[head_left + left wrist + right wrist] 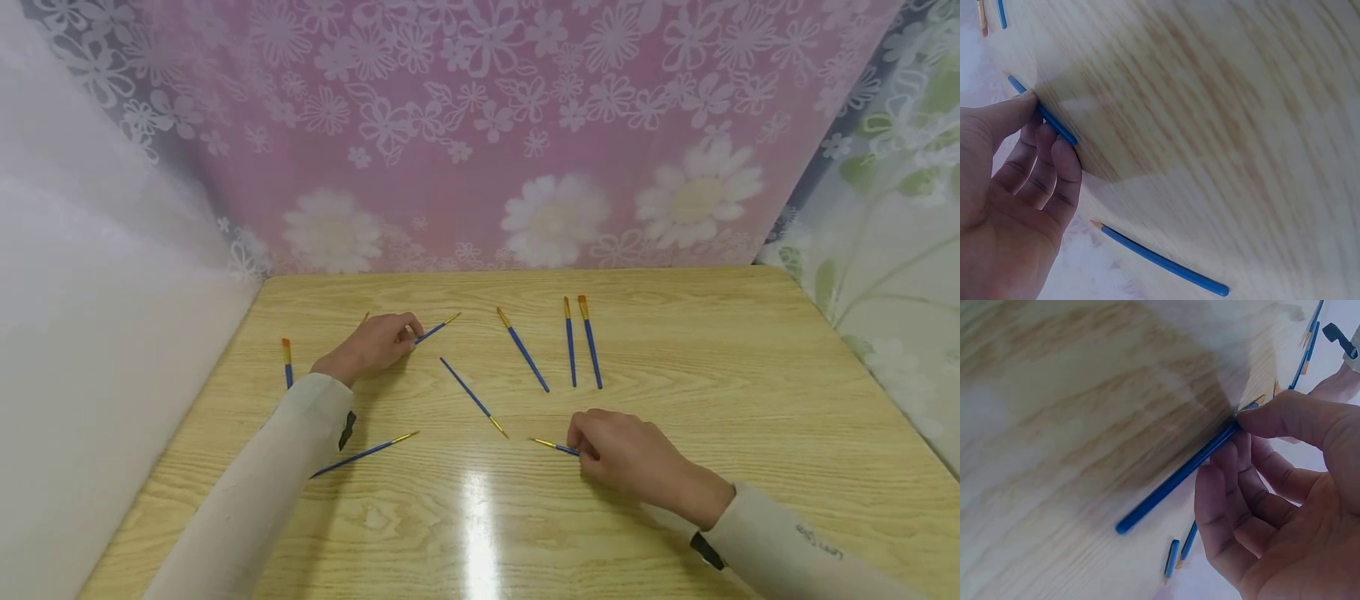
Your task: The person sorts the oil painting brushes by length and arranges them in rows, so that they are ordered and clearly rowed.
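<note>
On the table (712,375), the left hand (378,343) pinches one paintbrush (1057,126), the right hand (628,454) a second paintbrush (1175,479).

Screened tabletop nook, homelike in its prints; exact room unclear

A wood-grain table (735,358) is backed on the far side by a pink flower-patterned sheet (450,196), flanked at left by a whitish surface (97,283) and at right by a leaf-printed panel (892,217).

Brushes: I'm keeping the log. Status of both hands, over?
Left hand pinches one brush. Right hand pinches another brush. Loose brush between them, apparently blocking neither.
</note>
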`<state>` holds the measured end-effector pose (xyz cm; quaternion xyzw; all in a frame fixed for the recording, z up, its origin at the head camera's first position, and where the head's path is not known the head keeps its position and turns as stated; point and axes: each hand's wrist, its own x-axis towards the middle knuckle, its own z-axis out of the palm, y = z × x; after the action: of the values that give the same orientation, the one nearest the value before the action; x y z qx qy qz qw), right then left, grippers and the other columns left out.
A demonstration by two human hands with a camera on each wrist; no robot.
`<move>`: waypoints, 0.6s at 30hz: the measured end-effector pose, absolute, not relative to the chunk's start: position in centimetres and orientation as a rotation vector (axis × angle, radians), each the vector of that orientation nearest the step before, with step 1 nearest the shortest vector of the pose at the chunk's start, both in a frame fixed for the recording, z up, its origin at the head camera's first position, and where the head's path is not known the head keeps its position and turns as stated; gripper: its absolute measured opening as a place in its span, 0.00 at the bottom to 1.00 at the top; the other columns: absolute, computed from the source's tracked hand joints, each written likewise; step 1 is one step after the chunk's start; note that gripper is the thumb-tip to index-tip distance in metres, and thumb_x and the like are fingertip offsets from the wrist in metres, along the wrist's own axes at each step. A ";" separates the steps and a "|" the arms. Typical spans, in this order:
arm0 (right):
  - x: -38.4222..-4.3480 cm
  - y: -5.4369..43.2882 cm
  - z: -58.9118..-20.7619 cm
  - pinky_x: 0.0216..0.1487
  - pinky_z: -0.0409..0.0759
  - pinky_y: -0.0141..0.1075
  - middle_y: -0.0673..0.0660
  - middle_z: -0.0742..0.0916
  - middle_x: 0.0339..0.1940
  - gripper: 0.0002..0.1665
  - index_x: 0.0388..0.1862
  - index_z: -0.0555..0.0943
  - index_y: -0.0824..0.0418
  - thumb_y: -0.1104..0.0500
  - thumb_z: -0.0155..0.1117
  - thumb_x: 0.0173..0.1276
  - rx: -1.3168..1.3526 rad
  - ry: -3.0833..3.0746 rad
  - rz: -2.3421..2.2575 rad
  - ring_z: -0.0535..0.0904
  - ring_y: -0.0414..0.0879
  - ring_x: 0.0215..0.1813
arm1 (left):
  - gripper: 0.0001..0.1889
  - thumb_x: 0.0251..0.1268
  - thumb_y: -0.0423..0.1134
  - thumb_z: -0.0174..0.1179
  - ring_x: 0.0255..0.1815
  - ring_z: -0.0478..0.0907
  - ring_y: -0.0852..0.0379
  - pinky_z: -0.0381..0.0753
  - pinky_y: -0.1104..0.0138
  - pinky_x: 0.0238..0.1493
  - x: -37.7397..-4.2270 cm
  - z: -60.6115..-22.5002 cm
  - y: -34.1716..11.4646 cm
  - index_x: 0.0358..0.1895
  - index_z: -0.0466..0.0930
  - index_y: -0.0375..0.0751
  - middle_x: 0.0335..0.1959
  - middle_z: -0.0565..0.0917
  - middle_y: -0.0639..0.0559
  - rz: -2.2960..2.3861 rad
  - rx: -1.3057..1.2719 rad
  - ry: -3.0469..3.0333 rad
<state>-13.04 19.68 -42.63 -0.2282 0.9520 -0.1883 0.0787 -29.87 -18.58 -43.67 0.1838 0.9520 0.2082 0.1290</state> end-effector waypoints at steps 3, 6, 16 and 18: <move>-13.1 20.2 -42.5 0.32 0.74 0.30 0.42 0.82 0.33 0.10 0.39 0.84 0.52 0.68 0.70 0.67 -0.693 2.853 -0.623 0.73 0.34 0.33 | 0.12 0.87 0.36 0.56 0.54 0.84 0.46 0.84 0.50 0.59 -29.8 -43.6 -18.6 0.64 0.81 0.45 0.56 0.87 0.42 0.599 0.527 2.769; -13.4 21.1 -42.4 0.34 0.75 0.32 0.44 0.84 0.35 0.08 0.43 0.85 0.56 0.67 0.67 0.70 -0.640 2.815 -0.744 0.74 0.35 0.35 | 0.12 0.87 0.37 0.56 0.54 0.84 0.46 0.84 0.50 0.59 -29.8 -43.6 -18.6 0.64 0.81 0.45 0.56 0.87 0.42 0.603 0.515 2.764; -13.4 24.3 -42.4 0.38 0.83 0.36 0.55 0.88 0.45 0.12 0.58 0.78 0.64 0.62 0.64 0.81 -0.364 2.640 -1.070 0.85 0.44 0.42 | 0.12 0.87 0.36 0.56 0.54 0.84 0.46 0.84 0.50 0.59 -30.0 -43.7 -18.7 0.65 0.81 0.45 0.57 0.87 0.41 0.607 0.526 2.760; -13.2 24.6 -42.7 0.38 0.83 0.36 0.55 0.88 0.45 0.13 0.59 0.78 0.63 0.61 0.65 0.81 -0.346 2.640 -1.085 0.85 0.44 0.42 | 0.12 0.87 0.36 0.56 0.55 0.84 0.45 0.84 0.49 0.59 -30.0 -43.7 -18.8 0.65 0.80 0.44 0.57 0.87 0.41 0.608 0.528 2.758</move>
<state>-13.22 24.55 -42.68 -0.1191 0.9100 -0.3742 0.1329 -29.96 -18.75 -43.72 0.1822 0.9513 0.2097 0.1336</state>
